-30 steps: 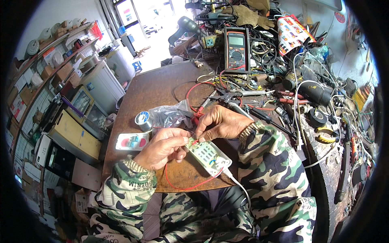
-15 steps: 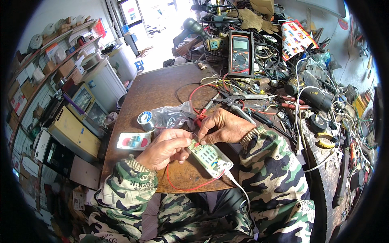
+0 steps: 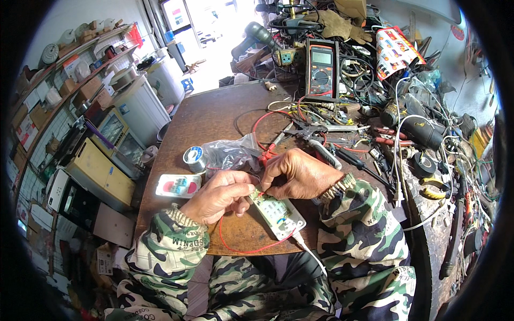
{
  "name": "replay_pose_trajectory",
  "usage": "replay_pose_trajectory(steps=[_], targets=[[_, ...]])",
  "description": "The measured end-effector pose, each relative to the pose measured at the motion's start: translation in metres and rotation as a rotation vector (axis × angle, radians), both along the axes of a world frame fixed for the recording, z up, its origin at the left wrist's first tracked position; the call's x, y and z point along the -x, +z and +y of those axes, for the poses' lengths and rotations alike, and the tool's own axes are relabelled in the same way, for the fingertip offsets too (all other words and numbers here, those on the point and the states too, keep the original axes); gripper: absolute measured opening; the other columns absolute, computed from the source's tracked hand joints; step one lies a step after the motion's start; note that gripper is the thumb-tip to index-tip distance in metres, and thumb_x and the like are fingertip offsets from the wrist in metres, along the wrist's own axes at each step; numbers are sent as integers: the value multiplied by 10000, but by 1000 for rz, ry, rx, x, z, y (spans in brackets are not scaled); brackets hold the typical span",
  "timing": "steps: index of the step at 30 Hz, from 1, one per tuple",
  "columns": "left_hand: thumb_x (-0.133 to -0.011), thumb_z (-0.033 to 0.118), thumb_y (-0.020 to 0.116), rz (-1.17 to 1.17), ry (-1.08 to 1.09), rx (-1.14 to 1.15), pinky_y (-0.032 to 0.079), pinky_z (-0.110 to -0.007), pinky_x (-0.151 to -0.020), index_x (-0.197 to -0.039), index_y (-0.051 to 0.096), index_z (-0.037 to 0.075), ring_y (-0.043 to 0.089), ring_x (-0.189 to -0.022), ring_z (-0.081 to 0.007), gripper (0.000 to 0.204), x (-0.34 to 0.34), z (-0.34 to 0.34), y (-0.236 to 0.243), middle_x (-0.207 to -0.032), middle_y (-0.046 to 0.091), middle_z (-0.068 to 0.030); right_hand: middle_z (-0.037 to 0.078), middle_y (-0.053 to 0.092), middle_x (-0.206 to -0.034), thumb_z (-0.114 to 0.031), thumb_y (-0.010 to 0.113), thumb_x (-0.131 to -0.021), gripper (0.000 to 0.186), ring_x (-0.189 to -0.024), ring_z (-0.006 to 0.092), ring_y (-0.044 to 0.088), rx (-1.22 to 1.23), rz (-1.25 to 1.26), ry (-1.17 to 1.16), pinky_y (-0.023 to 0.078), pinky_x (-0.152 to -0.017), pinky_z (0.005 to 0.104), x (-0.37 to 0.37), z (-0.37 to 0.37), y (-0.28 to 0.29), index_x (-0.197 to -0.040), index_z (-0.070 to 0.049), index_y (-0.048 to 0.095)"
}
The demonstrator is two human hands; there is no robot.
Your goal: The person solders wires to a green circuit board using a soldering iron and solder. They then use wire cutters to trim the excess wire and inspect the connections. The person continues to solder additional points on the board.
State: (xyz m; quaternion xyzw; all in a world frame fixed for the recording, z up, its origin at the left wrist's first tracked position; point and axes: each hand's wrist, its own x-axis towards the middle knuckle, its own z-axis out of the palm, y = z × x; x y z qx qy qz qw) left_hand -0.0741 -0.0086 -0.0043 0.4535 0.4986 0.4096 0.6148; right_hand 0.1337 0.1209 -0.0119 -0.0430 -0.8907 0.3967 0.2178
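Observation:
An opened white power strip [image 3: 281, 219] lies at the desk's front, its inside exposed, with a white cord and a looped red wire [image 3: 233, 249]. My left hand [image 3: 217, 195] has thumb and fingers closed at the strip's top end, gripping it. My right hand [image 3: 300, 174] is pinched over that same end, beside my left fingertips; what it pinches is too small to make out. To the left lie a loose white casing piece [image 3: 165, 184] and a solder spool [image 3: 194, 158]. Behind my hands are a crumpled plastic bag [image 3: 227, 152] and red-handled probes [image 3: 267, 155].
The wooden desk [image 3: 214, 112] carries a multimeter [image 3: 321, 67] at back right, pliers [image 3: 309, 134] and a heap of cables, gloves and tools [image 3: 417, 128] along the right. Shelves [image 3: 80, 64] and white and yellow appliances [image 3: 107, 176] stand at left, a bright doorway [image 3: 203, 27] behind.
The whole view has shifted slightly rightward in the picture. My hands stay at the strip's top end, with my right fingers moving slightly over it.

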Motion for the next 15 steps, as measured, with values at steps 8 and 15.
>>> replay_pose_trajectory(steps=[8,15], targets=[[-982,151,587,18,12,12,456,-227,-553,-1083,643,-22,575,-610,-70,208,-3,-1,4,-811,626,-12,115,745,-837,8,758,-734,161,-807,227,739,26,44,18,572,-743,343,3,-5,1,-894,-9,750],[-985,155,589,11,-22,20,453,-221,-553,-1106,642,-20,572,-607,-63,220,-3,2,2,-804,624,-10,100,746,-839,-1,757,-745,146,-817,218,734,31,55,41,565,-751,333,1,-3,-2,-890,-15,750]])
